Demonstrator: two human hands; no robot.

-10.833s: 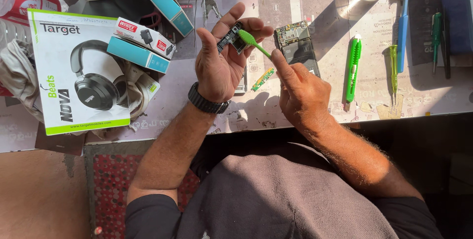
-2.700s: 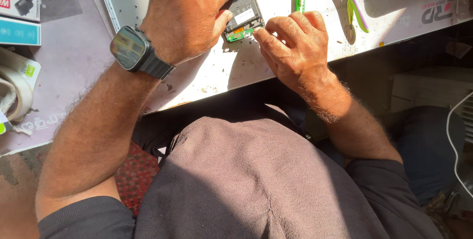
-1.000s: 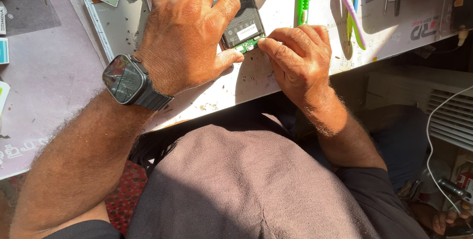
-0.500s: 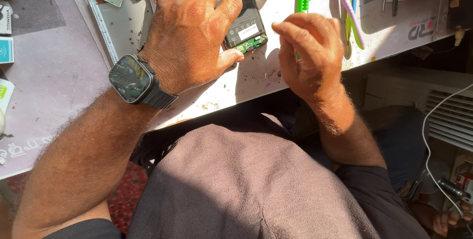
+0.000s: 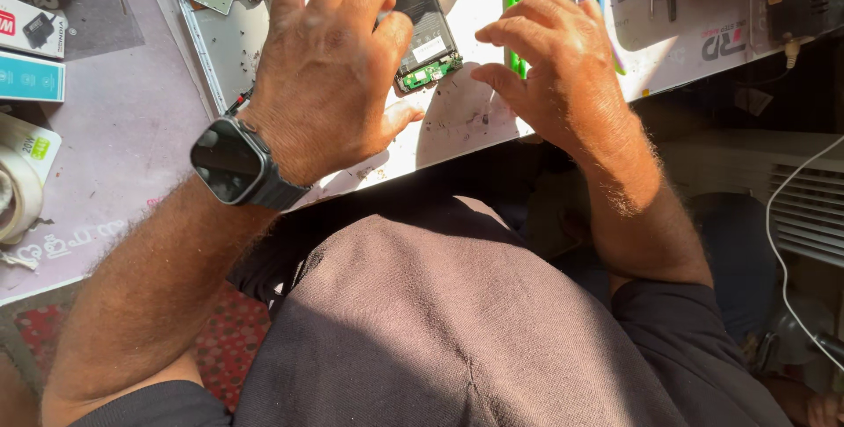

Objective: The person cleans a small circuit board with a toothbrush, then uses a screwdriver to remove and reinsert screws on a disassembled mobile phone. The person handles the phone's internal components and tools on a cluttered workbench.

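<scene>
A: Where is the opened phone (image 5: pixel 420 18) found, and how is it held?

B: It is laid flat on the white desk (image 5: pixel 466 119) near the front edge, its back cover off and the green board at its lower end exposed. The left hand (image 5: pixel 330 75) is pressed over its upper half, fingers spread and bent onto it, so it is pinned down rather than clenched. The right hand (image 5: pixel 558 71) is held just beside it, above the green knife (image 5: pixel 514 5); its grip is loose, fingers curled, and nothing can be seen grasped in it.

A: Which way does the phone lie?

B: Its long axis is set slightly on the diagonal: the lower end with the green board is turned toward the person and a little to the right, the upper end away, under the fingers.

A: What could go wrong?

B: Small dark specks (image 5: pixel 462 93), perhaps screws or debris, are scattered beside the bare board; they could be swept off the desk edge by the right hand. The exposed board might be stressed if too much weight is put on by the left palm. The knife could also be nudged.
</scene>
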